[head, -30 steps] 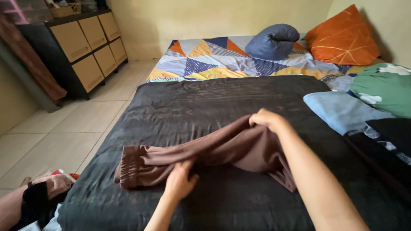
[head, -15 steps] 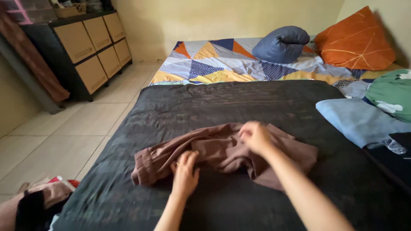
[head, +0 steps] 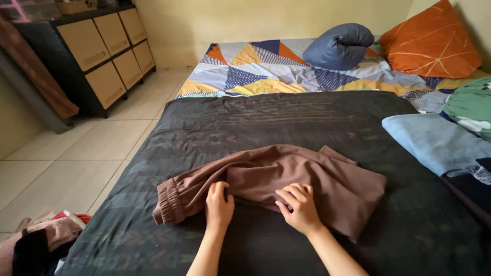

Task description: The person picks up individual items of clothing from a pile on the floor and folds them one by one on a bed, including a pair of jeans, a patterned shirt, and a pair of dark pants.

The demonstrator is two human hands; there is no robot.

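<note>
the brown garment (head: 286, 176) lies in the middle of a dark bedcover (head: 286, 117), folded over itself, with its gathered elastic cuff (head: 168, 202) pointing to the left side and a wider flat part spreading to the right. the near edge of the cloth is close to the person.

the left hand (head: 219, 207) rests on the near edge of the garment, just right of the cuff. its fingers are curled and they pinch a fold of the brown cloth, with the thumb on the near side. the right hand (head: 299, 207) lies on the cloth a little to the right of the left one, near but apart from it. its fingers are bent and pressed down on the fabric; if they really grip a fold under them, one cannot tell.

beyond the dark cover there is a patchwork sheet (head: 266, 71) with triangles in blue, orange, yellow and white. a blue-grey pillow (head: 340, 46) sits on it, and an orange pillow (head: 432, 43) leans at the wall to the right. at the right edge lie a light blue folded cloth (head: 434, 140) and a green cloth (head: 470, 105). on the left a dark cabinet with tan drawers (head: 102, 56) stands on the tiled floor (head: 76, 153), and a small heap of clothes (head: 41, 240) is at the lower left corner.
</note>
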